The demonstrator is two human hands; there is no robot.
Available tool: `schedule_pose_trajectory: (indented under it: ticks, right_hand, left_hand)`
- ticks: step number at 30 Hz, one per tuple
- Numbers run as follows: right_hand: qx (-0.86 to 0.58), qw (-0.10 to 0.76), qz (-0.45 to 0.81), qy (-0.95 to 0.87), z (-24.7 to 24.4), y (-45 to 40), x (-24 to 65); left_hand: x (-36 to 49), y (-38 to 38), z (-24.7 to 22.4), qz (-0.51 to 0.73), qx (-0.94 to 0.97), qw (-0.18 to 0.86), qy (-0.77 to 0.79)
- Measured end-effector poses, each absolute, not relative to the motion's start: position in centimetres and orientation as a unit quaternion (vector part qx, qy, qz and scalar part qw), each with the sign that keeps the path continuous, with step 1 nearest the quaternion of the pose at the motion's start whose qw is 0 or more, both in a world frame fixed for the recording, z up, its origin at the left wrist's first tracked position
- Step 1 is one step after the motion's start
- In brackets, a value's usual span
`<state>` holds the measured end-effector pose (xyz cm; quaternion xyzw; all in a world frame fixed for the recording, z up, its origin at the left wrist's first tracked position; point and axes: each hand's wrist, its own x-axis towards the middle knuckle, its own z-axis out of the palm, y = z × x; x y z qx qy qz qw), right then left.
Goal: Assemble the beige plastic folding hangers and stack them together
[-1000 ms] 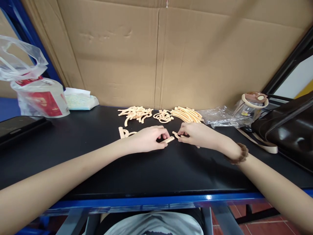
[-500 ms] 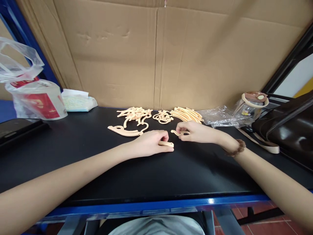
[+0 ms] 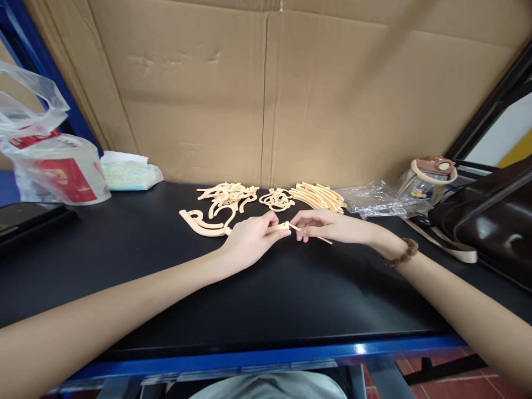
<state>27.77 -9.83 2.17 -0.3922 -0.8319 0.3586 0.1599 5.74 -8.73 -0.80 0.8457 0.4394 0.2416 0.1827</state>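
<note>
My left hand (image 3: 251, 239) is closed on a beige plastic hanger piece (image 3: 278, 228), pinched between thumb and fingers with its end pointing right. My right hand (image 3: 322, 224) grips a thin beige hanger arm (image 3: 324, 240), whose tip meets the end of the left piece. Whether the two are joined, I cannot make out. Just beyond the left hand lies a folded beige hanger (image 3: 201, 224) with a curved hook. Farther back are a pile of hanger parts (image 3: 228, 194), a small heap of hooks (image 3: 277, 198) and a stack of curved arms (image 3: 318, 197).
A bagged tub (image 3: 62, 172), a tissue pack (image 3: 131, 172) and a black phone-like object (image 3: 33, 221) stand at left. Clear plastic wrapping (image 3: 374, 198), a lidded bottle (image 3: 430, 177) and a dark bag (image 3: 490, 216) are at right. Cardboard (image 3: 187, 94) walls the back.
My left hand has lifted slightly away from me, tilting its piece. The right hand's arm has turned, its tip now at that piece's end. The folded hanger has shifted a little left.
</note>
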Motion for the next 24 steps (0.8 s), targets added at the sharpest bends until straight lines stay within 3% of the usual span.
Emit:
schedule_pose_trajectory:
  ticks: [15,24]
  right_hand:
    - [-0.372,0.214,0.445,-0.786,1.35,-9.94,27.54]
    - [-0.387,0.164,0.346,-0.838,1.25,-10.03,27.53]
  left_hand:
    - [5.51,-8.93,-0.91,0.233,0.866,0.190,0.400]
    - [5.21,-8.60,-1.04,0.205,0.886,0.185,0.372]
